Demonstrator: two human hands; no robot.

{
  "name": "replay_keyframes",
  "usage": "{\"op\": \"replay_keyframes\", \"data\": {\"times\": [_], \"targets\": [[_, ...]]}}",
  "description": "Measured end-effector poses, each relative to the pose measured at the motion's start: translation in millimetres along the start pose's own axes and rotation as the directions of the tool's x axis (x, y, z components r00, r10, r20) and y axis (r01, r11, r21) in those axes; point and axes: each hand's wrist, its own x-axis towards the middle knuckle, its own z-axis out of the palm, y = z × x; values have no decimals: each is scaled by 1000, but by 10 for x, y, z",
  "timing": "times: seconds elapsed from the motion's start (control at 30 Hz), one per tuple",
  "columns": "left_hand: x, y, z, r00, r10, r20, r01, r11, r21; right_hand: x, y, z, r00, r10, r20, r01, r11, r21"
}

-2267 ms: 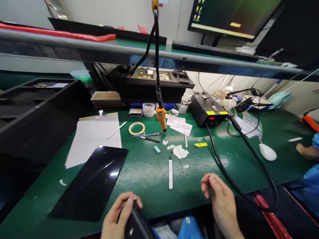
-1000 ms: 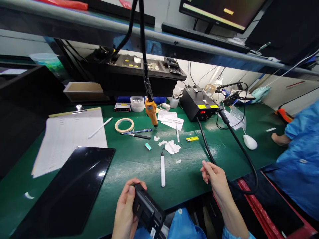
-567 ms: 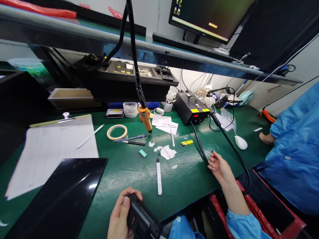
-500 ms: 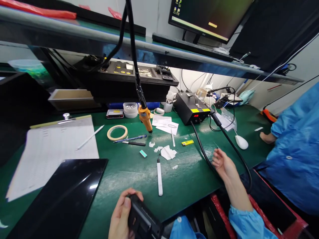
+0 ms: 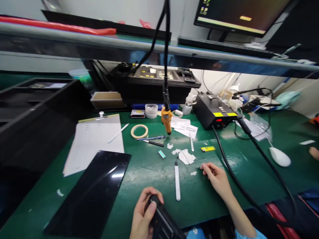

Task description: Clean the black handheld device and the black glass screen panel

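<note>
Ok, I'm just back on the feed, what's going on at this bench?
The left hand grips a black device at the near edge of the green bench. The right hand is over the bench with thumb and fingertips together; whether they pinch something small is unclear. A white-handled tool lies between the hands, near torn white scraps. The orange screwdriver hangs from above, in neither hand.

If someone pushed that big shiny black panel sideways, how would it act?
The black panel would probably stay stiff, since it looks like one flat sheet. Its glossy, reflective face suggests it may be slippery and perhaps fragile. Its upper end overlaps the papers, so they might shift too.
</note>
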Motion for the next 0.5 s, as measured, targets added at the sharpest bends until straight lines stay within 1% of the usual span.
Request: {"op": "replay_keyframes", "data": {"times": [0.1, 0.17, 0.27, 0.37, 0.43, 0.5], "targets": [[36, -47, -56, 995, 60, 74, -58, 998, -32, 75, -125, 67, 991, -82, 106, 94, 990, -106], [62, -80, -101, 990, 61, 129, -55, 997, -48, 162, -236, 89, 976, -123, 180, 156, 971, -183], [105, -121, -162, 978, 57, 200, -49, 998, -43, 444, -439, 122, 958, -172, 231, 242, 916, -320], [146, -151, -202, 971, 62, 230, -54, 998, -42, 965, -699, 190, 957, -191, 217, 275, 834, -478], [170, -169, -218, 971, 66, 230, -53, 997, -63, 1401, -900, 266, 968, -178, 178, 249, 776, -580], [197, -193, -235, 968, 61, 242, -40, 995, -90, 1838, -1105, 364, 980, -149, 130, 198, 722, -663]]}}
